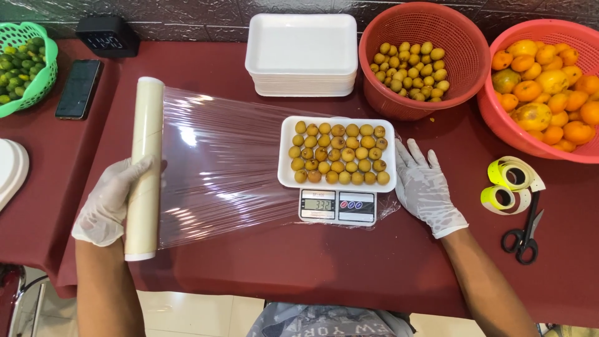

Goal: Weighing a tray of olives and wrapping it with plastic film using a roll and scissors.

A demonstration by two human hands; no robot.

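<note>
Both hands wear thin white gloves. The left hand (112,198) curls closed in a grip, forearm bare. The right hand (426,185) lies flat, fingers spread.

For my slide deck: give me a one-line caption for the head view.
Gloved left hand grips a cling-film roll, film stretched to a fruit tray on a scale; right hand presses beside it.

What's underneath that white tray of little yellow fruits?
A small digital kitchen scale; only its display and buttons show in front of the white tray. Its weighing platform is hidden.
</note>
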